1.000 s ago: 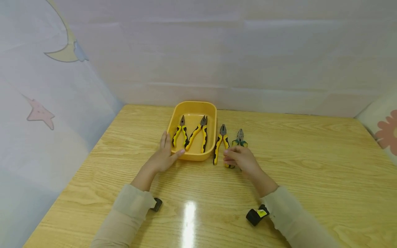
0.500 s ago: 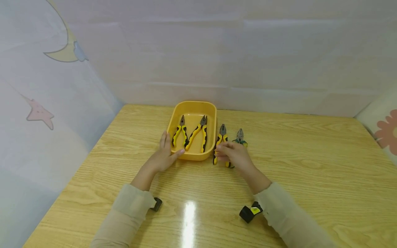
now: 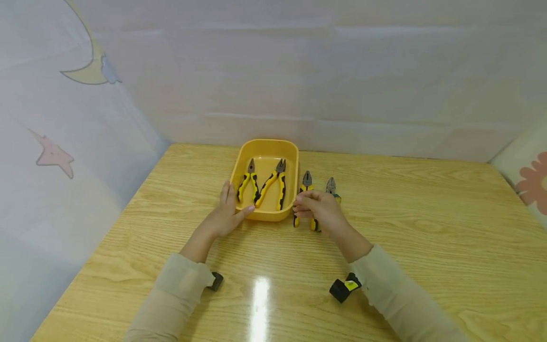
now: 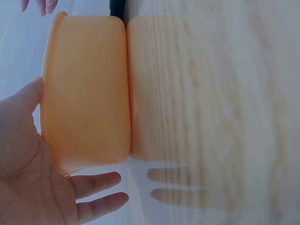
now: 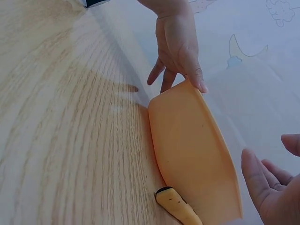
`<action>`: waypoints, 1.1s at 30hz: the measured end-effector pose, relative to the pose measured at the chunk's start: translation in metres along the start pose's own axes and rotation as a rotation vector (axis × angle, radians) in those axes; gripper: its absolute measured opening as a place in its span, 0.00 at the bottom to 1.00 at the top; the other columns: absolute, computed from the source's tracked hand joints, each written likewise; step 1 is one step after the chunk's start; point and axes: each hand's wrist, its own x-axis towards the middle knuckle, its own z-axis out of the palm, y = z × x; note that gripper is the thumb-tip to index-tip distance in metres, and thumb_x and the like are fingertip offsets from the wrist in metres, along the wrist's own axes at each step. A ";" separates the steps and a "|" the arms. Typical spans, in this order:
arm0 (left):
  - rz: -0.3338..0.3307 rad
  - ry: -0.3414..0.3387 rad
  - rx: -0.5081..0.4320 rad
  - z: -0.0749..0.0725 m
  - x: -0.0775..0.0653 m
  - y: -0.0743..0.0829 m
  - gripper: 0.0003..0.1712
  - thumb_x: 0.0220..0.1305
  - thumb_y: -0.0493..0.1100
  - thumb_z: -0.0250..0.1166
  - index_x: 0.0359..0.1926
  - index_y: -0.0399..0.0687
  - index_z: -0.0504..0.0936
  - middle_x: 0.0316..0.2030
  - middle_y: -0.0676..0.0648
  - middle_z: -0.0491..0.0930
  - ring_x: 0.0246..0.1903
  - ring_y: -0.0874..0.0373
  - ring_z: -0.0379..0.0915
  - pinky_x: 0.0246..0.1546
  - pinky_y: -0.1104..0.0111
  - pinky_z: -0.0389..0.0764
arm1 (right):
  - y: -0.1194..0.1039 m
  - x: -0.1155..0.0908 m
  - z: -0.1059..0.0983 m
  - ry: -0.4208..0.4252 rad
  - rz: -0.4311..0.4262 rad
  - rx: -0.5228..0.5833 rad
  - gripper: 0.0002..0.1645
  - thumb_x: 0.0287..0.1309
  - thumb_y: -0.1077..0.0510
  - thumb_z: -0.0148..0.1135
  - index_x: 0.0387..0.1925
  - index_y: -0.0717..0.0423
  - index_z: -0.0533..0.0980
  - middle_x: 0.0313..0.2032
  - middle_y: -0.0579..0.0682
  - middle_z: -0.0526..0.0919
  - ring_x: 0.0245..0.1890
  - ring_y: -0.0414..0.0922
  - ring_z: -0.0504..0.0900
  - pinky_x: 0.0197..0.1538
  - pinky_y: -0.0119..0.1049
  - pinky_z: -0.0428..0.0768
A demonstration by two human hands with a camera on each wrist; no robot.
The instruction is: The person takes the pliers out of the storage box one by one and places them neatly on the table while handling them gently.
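Observation:
A yellow plastic tray [image 3: 267,217] holds two pairs of yellow-and-black pliers, one long-nosed pair [image 3: 251,166] and another pair [image 3: 280,167] to its right. Along the tray's left side lies my left hand [image 3: 220,221], fingers straight and thumb on the front rim. My right hand [image 3: 325,213] hovers, fingers bent loosely and holding nothing, over a third pair of pliers [image 3: 307,178] right of the tray. It partly covers their handles and those of green-and-yellow pliers [image 3: 331,184] beside them. In the right wrist view, one yellow handle [image 5: 179,206] shows next to the tray wall.
The wooden table [image 3: 427,228] runs back to a pale cloth wall [image 3: 384,85]. A printed cloth [image 3: 51,213] hangs at the left, with a moon and a star. Each wrist wears a black camera [image 3: 340,290].
My right hand has moved left from the green-and-yellow pliers to above the neighbouring yellow-and-black pair. The left hand, the tray and the pliers stay where they were.

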 end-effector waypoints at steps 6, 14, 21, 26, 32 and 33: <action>0.001 -0.005 0.001 -0.001 -0.001 0.000 0.54 0.54 0.70 0.40 0.63 0.42 0.23 0.61 0.49 0.13 0.57 0.38 0.49 0.50 0.51 0.61 | -0.002 0.003 0.003 -0.017 -0.017 0.006 0.20 0.58 0.60 0.51 0.45 0.74 0.66 0.39 0.66 0.73 0.36 0.49 0.77 0.44 0.44 0.72; 0.005 -0.002 -0.003 -0.002 -0.001 0.000 0.53 0.55 0.69 0.40 0.63 0.42 0.23 0.61 0.49 0.13 0.58 0.38 0.47 0.51 0.51 0.60 | -0.008 0.007 0.007 -0.061 -0.020 -0.008 0.18 0.56 0.61 0.53 0.44 0.73 0.67 0.39 0.63 0.73 0.38 0.51 0.75 0.46 0.45 0.71; 0.016 0.001 0.002 -0.002 -0.001 0.000 0.54 0.55 0.70 0.39 0.63 0.41 0.23 0.61 0.48 0.13 0.57 0.37 0.49 0.50 0.51 0.61 | -0.012 0.014 0.010 -0.072 0.006 -0.077 0.21 0.56 0.58 0.54 0.46 0.71 0.68 0.45 0.66 0.71 0.40 0.51 0.75 0.47 0.44 0.71; 0.017 0.003 0.002 -0.002 -0.001 0.000 0.54 0.55 0.70 0.40 0.63 0.41 0.24 0.61 0.48 0.13 0.56 0.38 0.51 0.48 0.52 0.63 | -0.016 0.017 0.014 -0.069 0.029 -0.098 0.18 0.57 0.61 0.52 0.46 0.70 0.68 0.44 0.66 0.71 0.41 0.54 0.75 0.46 0.46 0.71; 0.014 0.005 0.011 -0.001 -0.002 0.000 0.53 0.55 0.70 0.40 0.63 0.40 0.24 0.61 0.47 0.14 0.56 0.37 0.50 0.49 0.52 0.63 | -0.020 0.024 0.020 -0.090 0.046 -0.148 0.21 0.56 0.60 0.54 0.48 0.69 0.67 0.42 0.62 0.74 0.43 0.57 0.73 0.46 0.45 0.71; 0.014 0.006 0.010 -0.001 -0.001 0.000 0.53 0.55 0.69 0.40 0.63 0.40 0.24 0.62 0.47 0.14 0.56 0.37 0.50 0.49 0.51 0.63 | -0.021 0.025 0.021 -0.099 0.047 -0.160 0.22 0.56 0.60 0.54 0.49 0.69 0.66 0.43 0.63 0.73 0.43 0.57 0.73 0.46 0.45 0.71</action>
